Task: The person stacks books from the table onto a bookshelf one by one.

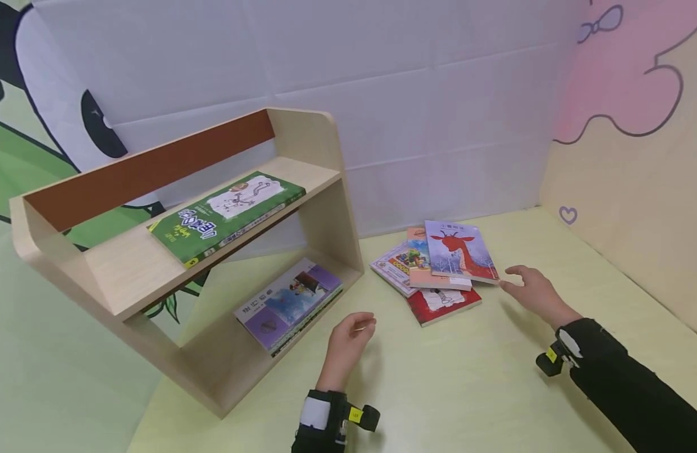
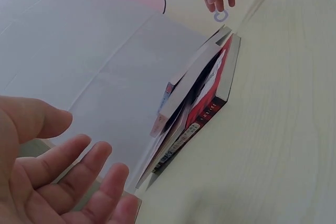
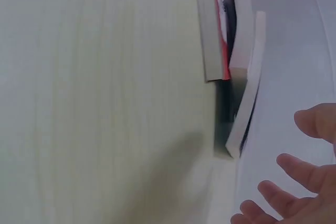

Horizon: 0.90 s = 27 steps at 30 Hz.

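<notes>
Plainly, the right hand was the nearer one: the giraffe book lay atop the pile of books on the worktop, just left of that hand, its long axis pointing away from the person, far end leaning left. That grip was spread, holding nothing, though whether the thumb met the book's near corner was hard to tell. The left hand, loosely curled and empty, hung between pile and bookshelf.
</notes>
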Available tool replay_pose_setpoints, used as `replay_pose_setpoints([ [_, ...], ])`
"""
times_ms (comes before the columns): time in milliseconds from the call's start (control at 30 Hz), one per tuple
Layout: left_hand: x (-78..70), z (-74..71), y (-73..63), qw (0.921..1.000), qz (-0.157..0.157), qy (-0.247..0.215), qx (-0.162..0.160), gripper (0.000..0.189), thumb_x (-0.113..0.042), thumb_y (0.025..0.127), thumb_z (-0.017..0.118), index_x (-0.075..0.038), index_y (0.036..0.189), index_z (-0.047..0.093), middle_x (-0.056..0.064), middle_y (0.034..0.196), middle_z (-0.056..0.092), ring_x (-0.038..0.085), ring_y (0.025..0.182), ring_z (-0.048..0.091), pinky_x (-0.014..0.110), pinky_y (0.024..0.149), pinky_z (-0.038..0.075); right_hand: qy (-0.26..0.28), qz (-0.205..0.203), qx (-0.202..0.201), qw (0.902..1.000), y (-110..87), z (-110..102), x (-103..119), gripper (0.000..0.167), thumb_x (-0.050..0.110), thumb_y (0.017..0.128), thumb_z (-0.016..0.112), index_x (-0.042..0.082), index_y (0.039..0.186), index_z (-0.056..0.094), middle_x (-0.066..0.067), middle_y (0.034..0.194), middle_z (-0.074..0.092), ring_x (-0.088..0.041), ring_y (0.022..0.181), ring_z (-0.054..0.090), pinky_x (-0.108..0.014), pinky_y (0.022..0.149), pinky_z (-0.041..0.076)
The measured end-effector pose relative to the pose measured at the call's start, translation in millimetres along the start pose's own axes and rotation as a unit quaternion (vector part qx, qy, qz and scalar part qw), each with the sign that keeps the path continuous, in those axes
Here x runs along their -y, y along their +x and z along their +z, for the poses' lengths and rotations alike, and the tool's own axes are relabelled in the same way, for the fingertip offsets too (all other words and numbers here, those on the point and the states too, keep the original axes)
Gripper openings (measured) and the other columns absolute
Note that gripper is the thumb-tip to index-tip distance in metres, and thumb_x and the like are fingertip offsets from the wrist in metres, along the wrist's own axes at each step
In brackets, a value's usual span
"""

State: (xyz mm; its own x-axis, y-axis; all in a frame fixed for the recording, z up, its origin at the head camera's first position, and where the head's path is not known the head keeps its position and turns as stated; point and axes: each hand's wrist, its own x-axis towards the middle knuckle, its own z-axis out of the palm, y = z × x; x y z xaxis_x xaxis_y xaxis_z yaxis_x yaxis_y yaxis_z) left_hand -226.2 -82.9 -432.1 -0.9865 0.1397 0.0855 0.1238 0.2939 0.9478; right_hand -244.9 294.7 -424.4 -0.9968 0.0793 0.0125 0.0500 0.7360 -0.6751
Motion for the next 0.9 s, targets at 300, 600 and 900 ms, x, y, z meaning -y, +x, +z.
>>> replay_pose_setpoints([
  [300,0.0,2.9,-3.1,1.0000,0.004,-0.001,0.008,0.027,-0.014,0.095,0.062,0.001,0.118,0.063,0.015,0.114,0.067,0.031,0.108,0.060,0.045,0.091,0.050,-0.015,0.033,0.049,0.9982,19.8,20,-17,0.075,0.042,0.099,0.050,-0.018,0.139,0.029,-0.042,0.139,0.032,-0.057,0.128,0.030,-0.065,0.103,0.032],
  [600,3.9,3.4,-1.4,0.9999,0.003,0.002,0.014,0.029,-0.018,0.095,0.062,-0.002,0.119,0.064,0.012,0.115,0.067,0.029,0.108,0.061,0.044,0.093,0.050,-0.032,0.041,0.055,0.9971,37.6,39,4,0.081,0.046,0.094,0.057,-0.012,0.143,0.029,-0.032,0.133,0.047,-0.045,0.113,0.047,-0.059,0.094,0.042],
  [900,4.8,2.9,-2.4,0.9999,0.004,-0.006,0.009,0.030,-0.017,0.095,0.063,0.001,0.119,0.063,0.013,0.114,0.067,0.029,0.108,0.061,0.044,0.091,0.050,0.008,0.107,0.057,0.9926,52.3,41,12,0.088,0.050,0.090,0.062,-0.017,0.136,0.029,-0.031,0.120,0.047,-0.042,0.105,0.045,-0.045,0.084,0.045],
])
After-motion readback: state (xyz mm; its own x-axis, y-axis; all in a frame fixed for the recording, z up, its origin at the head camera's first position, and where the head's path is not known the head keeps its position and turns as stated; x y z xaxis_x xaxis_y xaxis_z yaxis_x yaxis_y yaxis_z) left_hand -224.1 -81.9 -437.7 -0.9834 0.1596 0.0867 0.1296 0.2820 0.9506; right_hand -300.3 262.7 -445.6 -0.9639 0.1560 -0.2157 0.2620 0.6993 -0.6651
